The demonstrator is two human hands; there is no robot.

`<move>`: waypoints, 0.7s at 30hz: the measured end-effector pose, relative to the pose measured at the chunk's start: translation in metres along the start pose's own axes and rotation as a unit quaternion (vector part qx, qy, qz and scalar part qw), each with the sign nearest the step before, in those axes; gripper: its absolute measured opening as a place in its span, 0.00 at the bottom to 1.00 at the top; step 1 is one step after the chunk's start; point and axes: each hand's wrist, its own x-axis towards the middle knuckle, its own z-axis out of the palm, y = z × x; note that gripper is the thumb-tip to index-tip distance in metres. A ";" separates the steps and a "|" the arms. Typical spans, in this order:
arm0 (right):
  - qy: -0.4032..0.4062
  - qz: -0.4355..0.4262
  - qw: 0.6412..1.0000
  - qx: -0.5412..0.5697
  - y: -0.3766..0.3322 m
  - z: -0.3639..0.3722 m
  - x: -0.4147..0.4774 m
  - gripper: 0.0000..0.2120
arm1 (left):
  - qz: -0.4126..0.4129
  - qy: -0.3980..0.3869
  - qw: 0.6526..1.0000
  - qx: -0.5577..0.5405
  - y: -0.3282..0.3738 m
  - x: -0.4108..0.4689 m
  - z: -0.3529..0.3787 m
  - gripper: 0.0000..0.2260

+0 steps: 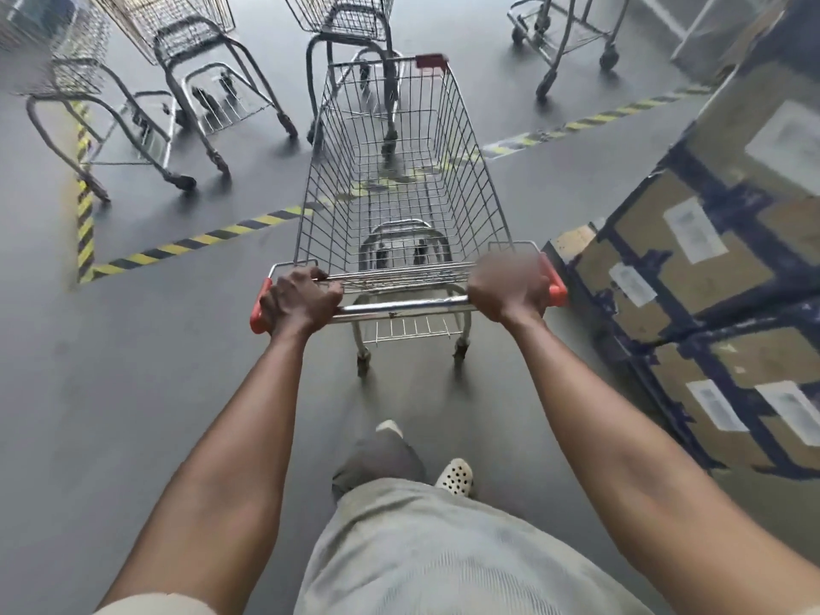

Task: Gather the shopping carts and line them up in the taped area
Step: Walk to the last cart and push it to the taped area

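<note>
Grey, smooth floor (pixel 133 392) spreads under me, marked with yellow-and-black hazard tape (pixel 199 241) that runs from near left towards far right, with a second strip going up the left side to make a corner.

The shopping cart (pixel 399 193) I push is dead centre, empty, its wire basket pointing away from me. Its far end reaches over the diagonal tape line while its near wheels and I stand on the near side of the tape. My left hand (pixel 301 299) is wrapped round the left end of the handle bar (pixel 399 307), fingers curled over the top, just beside the red end cap (pixel 256 313). My right hand (pixel 510 290) sits closed over the bar's right end - the bar vanishes beneath it - though the fingers themselves are blurred.

Beyond the tape stand more carts. One wire cart (pixel 350 24) is straight ahead, just past the nose of mine. Two others (pixel 186 42) are at the far left, inside the taped corner, one beside the other and smeared by motion blur. A fourth cart (pixel 572 33) stands far right - only its lower frame and wheels show.

On my right, just beside the handle's right end, rises a stack of cardboard boxes (pixel 710 268) bound with dark blue strapping and stuck with white labels. Below, my white perforated clog (pixel 455 477) steps forward.
</note>
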 end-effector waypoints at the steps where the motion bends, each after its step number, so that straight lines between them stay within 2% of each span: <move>1: 0.005 0.004 1.000 0.001 -0.001 -0.001 0.017 0.20 | 0.001 -0.002 1.000 0.000 0.009 0.018 0.000 0.18; 5: 0.028 0.024 0.999 0.013 -0.010 -0.007 0.103 0.21 | 0.006 -0.007 1.000 0.003 0.055 0.114 0.003 0.18; 9: 0.056 0.045 0.997 0.039 -0.025 -0.015 0.200 0.28 | 0.028 -0.006 1.000 0.010 0.109 0.223 0.003 0.18; 14: 0.128 0.122 0.984 -0.015 -0.039 -0.033 0.318 0.23 | 0.044 -0.018 0.999 -0.004 0.195 0.345 0.007 0.20; 17: 0.092 0.170 0.981 -0.004 -0.051 -0.043 0.375 0.26 | 0.080 -0.035 0.996 0.006 0.244 0.399 0.014 0.20; 21: 0.010 0.126 0.992 0.027 -0.056 -0.063 0.442 0.31 | 0.145 -0.082 0.986 0.009 0.306 0.448 0.027 0.24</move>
